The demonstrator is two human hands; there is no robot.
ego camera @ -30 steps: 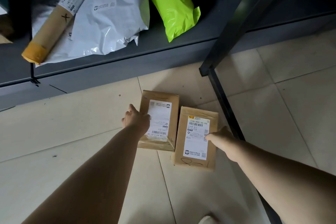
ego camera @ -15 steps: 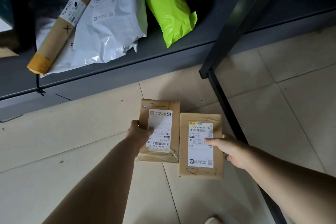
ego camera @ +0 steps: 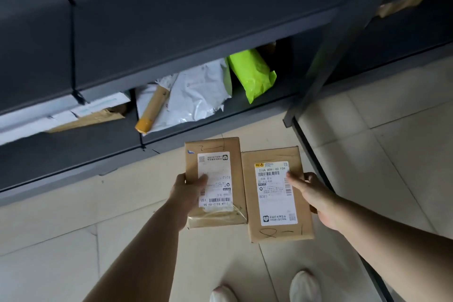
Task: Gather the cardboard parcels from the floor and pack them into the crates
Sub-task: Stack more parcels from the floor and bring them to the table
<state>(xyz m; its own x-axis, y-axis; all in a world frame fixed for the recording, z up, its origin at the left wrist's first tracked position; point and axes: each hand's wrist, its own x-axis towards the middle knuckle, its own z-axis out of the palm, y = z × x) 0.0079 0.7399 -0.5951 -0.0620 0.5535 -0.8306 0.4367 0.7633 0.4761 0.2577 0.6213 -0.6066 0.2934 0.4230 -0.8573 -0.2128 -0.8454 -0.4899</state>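
Note:
Two brown cardboard parcels with white shipping labels are held side by side above the tiled floor. My left hand (ego camera: pixel 187 192) grips the left parcel (ego camera: pixel 218 162) at its left edge, thumb lying across the label. My right hand (ego camera: pixel 316 197) grips the right parcel (ego camera: pixel 272 230) at its right edge, thumb on the label. The two parcels touch along their inner edges. No crate can be told apart in this view.
A dark grey shelf unit (ego camera: pixel 171 32) fills the top. Its low shelf holds a cardboard tube (ego camera: pixel 153 110), white mailers (ego camera: pixel 193 95) and a lime-green mailer (ego camera: pixel 252 73). A dark metal post (ego camera: pixel 326 61) stands right. My white shoes (ego camera: pixel 304 287) are below.
Both hands closed on the parcels and lifted them off the floor toward me. The view rose and pulled back, so an upper shelf now hides much of the low shelf.

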